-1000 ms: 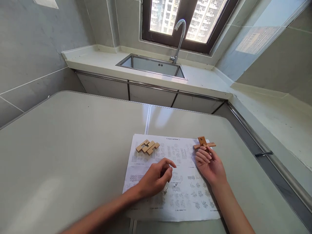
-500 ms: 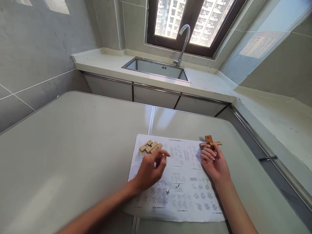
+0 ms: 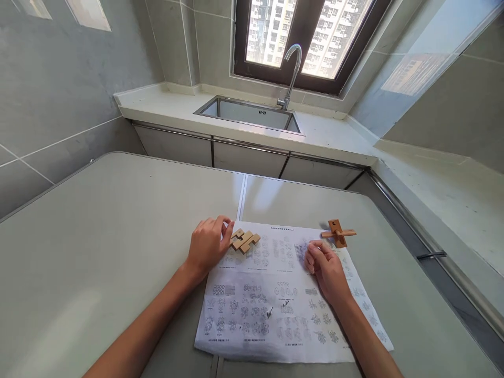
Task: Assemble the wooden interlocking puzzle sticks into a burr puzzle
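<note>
My left hand point(image 3: 208, 242) is at the upper left edge of the printed sheet, its fingers closed on the left end of a notched wooden block point(image 3: 237, 233). That end is hidden behind the thumb and fingers. Against it lie more light wooden notched blocks point(image 3: 247, 243), side by side on the paper. My right hand point(image 3: 326, 266) rests over the sheet's right part, fingers curled together with nothing visible in them. Just beyond it sits a cross-shaped wooden assembly point(image 3: 337, 233) of darker pieces, one marked "2", apart from the fingers.
The printed sheet point(image 3: 252, 278), covered in small line diagrams, lies on a pale table point(image 3: 118, 236) with a seam down the middle. Behind the table, a counter point(image 3: 157, 105) holds a sink point(image 3: 252, 113) and a tap point(image 3: 293, 73) beneath a window. A metal rail point(image 3: 417, 228) runs along the right.
My left hand has moved left and away from me, from in front of the light blocks to their left end. My right hand has let go of the cross-shaped assembly and drawn back leftward.
</note>
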Tool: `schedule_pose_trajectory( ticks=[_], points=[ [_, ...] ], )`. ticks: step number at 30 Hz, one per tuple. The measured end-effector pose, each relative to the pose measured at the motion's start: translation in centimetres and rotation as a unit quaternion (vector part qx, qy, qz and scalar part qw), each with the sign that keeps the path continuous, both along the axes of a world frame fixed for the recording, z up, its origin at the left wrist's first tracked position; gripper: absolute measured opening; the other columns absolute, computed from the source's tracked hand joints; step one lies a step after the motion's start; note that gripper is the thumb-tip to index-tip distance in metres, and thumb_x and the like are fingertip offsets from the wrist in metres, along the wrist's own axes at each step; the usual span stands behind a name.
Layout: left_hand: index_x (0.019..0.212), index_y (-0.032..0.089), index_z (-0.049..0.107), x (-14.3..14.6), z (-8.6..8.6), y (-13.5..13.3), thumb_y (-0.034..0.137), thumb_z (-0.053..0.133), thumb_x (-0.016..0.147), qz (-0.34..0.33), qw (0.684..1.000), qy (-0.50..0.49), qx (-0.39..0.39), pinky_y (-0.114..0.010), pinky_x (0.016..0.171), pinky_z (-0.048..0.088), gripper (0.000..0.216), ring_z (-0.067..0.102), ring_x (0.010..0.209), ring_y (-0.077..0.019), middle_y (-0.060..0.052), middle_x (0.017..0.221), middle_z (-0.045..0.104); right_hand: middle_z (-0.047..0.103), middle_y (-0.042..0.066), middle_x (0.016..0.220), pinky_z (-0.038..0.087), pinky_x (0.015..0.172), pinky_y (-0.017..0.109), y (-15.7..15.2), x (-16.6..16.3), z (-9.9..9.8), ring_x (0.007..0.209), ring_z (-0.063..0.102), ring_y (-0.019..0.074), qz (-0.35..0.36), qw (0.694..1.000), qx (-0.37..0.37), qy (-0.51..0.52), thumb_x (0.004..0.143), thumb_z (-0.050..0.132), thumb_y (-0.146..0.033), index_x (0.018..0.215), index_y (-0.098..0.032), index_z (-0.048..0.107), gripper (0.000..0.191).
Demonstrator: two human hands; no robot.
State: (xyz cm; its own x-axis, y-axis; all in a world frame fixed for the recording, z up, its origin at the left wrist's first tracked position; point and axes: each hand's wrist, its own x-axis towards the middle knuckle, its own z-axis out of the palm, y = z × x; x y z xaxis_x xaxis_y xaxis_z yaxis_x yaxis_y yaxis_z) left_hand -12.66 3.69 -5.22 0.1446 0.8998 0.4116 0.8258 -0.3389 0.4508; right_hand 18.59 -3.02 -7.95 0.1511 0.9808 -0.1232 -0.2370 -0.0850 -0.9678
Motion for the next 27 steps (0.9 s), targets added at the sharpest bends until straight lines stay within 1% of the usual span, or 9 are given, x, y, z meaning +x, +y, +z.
schedule_pose_trajectory(
  ticks=[3,5,9,11,13,16,19,22,27],
  points=[
    [0.097,0.020,0.066,0.8,-0.1,-0.6,0.040,0.045,0.108,-0.038,0.999,0.011,-0.015,-0.033,0.068,0.043,0.031,0.060,0.069,-0.0211,-0.003,0.075,0.067,0.049,-0.005,0.060,0.036,0.052,0.024,-0.2,-0.5,0.1,0.055,0.042,0.0123,0.014,0.996,0.012,-0.085,0.094,0.074,-0.050,0.087,-0.022,0.061,0.032],
    [0.104,0.019,0.065,1.3,-0.1,-0.9,0.038,0.043,0.109,-0.092,0.995,0.002,-0.036,-0.033,0.070,0.046,0.030,0.063,0.071,-0.0210,-0.002,0.076,0.068,0.050,-0.005,0.060,0.038,0.053,0.025,-0.3,-0.9,0.2,0.056,0.044,0.0132,0.026,0.992,0.017,-0.120,0.094,0.074,-0.051,0.087,-0.022,0.063,0.032],
    [0.116,0.019,0.062,1.8,0.3,-1.4,0.037,0.047,0.107,-0.179,0.983,-0.004,-0.039,-0.036,0.081,0.052,0.025,0.067,0.082,-0.0227,-0.003,0.085,0.070,0.053,-0.003,0.067,0.042,0.057,0.027,-0.5,-1.4,0.4,0.061,0.048,0.0155,0.055,0.969,0.045,-0.236,0.096,0.070,-0.052,0.089,-0.022,0.064,0.031],
    [0.121,0.018,0.059,1.9,0.4,-1.5,0.043,0.058,0.101,-0.189,0.981,0.001,-0.035,-0.040,0.088,0.054,0.032,0.068,0.094,-0.0258,-0.008,0.103,0.071,0.056,-0.001,0.073,0.044,0.061,0.029,-0.6,-1.6,0.3,0.065,0.050,0.0168,0.071,0.957,0.066,-0.273,0.097,0.068,-0.050,0.091,-0.022,0.065,0.029],
    [0.129,0.017,0.056,1.9,0.3,-1.5,0.054,0.072,0.090,-0.197,0.980,0.008,-0.041,-0.045,0.096,0.054,0.056,0.066,0.109,-0.0311,-0.014,0.123,0.066,0.057,0.000,0.076,0.044,0.063,0.029,-0.7,-1.7,0.2,0.068,0.051,0.0173,0.091,0.946,0.083,-0.300,0.099,0.066,-0.046,0.096,-0.022,0.065,0.025],
    [0.136,0.014,0.053,2.0,-0.1,-1.6,0.065,0.081,0.078,-0.207,0.976,0.028,-0.065,-0.051,0.101,0.053,0.082,0.062,0.118,-0.0363,-0.018,0.133,0.060,0.057,0.000,0.078,0.043,0.060,0.029,-0.8,-2.0,0.2,0.065,0.049,0.0165,0.114,0.929,0.106,-0.336,0.101,0.064,-0.040,0.103,-0.023,0.065,0.018],
    [0.132,0.013,0.058,2.3,-0.6,-1.7,0.061,0.083,0.079,-0.205,0.974,0.037,-0.087,-0.051,0.100,0.054,0.076,0.062,0.114,-0.0355,-0.017,0.128,0.061,0.060,0.002,0.088,0.046,0.061,0.030,-0.9,-2.3,0.4,0.069,0.053,0.0176,0.129,0.908,0.145,-0.372,0.100,0.064,-0.034,0.109,-0.024,0.065,0.013],
    [0.128,0.015,0.061,2.8,-1.0,-2.0,0.051,0.082,0.083,-0.202,0.974,0.029,-0.101,-0.050,0.097,0.055,0.061,0.063,0.110,-0.0334,-0.015,0.125,0.062,0.062,0.006,0.102,0.053,0.071,0.033,-1.1,-2.8,0.4,0.083,0.061,0.0212,0.142,0.883,0.189,-0.405,0.100,0.065,-0.030,0.119,-0.025,0.064,0.020],
    [0.137,0.019,0.059,3.3,-1.4,-2.4,0.046,0.090,0.077,-0.258,0.958,-0.003,-0.122,-0.049,0.099,0.055,0.072,0.064,0.112,-0.0325,-0.013,0.131,0.062,0.060,0.011,0.128,0.058,0.096,0.043,-1.3,-3.8,-0.2,0.111,0.064,0.0272,0.149,0.851,0.213,-0.456,0.100,0.064,-0.026,0.141,-0.029,0.057,0.042]
  ],
)
